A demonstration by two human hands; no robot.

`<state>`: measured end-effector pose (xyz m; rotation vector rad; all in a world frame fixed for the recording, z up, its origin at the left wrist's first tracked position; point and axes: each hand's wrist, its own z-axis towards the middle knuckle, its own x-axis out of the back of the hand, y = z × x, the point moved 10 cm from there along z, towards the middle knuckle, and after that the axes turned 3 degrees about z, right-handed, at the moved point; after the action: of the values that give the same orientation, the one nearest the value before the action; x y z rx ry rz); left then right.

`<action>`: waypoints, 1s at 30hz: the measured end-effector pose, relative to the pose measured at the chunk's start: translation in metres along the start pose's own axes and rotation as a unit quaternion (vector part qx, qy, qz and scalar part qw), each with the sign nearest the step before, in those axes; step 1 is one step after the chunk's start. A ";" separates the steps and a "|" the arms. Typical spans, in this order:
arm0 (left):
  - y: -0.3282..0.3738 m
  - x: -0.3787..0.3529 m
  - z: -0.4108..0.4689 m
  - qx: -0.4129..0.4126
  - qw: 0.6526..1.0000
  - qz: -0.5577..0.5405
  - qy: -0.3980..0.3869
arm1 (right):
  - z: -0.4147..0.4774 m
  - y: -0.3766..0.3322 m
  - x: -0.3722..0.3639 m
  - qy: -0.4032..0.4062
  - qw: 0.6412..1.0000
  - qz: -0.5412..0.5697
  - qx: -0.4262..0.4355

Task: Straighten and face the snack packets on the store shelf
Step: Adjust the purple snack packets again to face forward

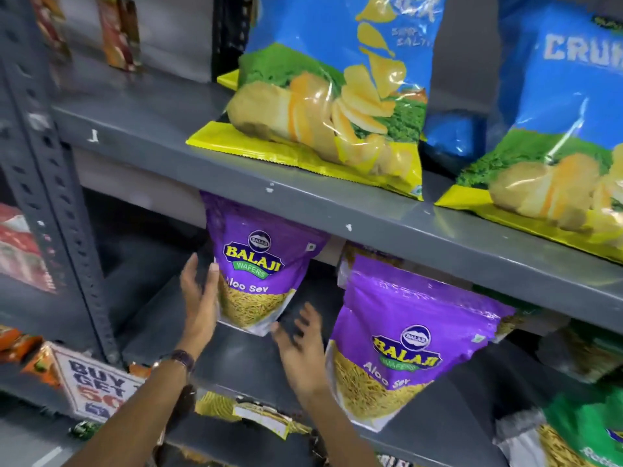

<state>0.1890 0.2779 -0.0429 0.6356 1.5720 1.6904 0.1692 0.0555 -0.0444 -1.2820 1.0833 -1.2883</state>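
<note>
Bracing the left purple packet (261, 267) upright, the left hand (199, 294) lies flat against its edge, fingers spread, gripping nothing. Right hand (300, 348) hovers open beside the packet's lower corner, probably to square its base.

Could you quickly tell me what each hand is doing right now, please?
Left hand: open, flat against the left purple packet, not gripping.
Right hand: open, fingers spread, holding nothing, blurred.

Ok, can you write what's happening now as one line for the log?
left hand: flat against left Aloo Sev packet | right hand: open, blurred, between packets | right Aloo Sev packet: untouched
</note>
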 end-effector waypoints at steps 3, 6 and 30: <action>-0.016 -0.022 0.011 0.045 0.994 0.004 -0.101 | 0.041 -0.004 -0.011 0.003 0.996 0.068 -0.053; -0.026 -0.017 0.010 0.075 0.988 -0.001 -0.134 | 0.052 -0.009 -0.018 -0.026 0.995 0.086 -0.043; -0.026 0.046 -0.053 0.088 0.988 -0.015 -0.129 | -0.033 -0.017 -0.013 -0.063 0.997 0.028 -0.025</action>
<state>0.1243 0.2808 -0.0807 0.8791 1.5438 1.3932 0.1354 0.0686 -0.0307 -1.3422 1.0595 -1.1303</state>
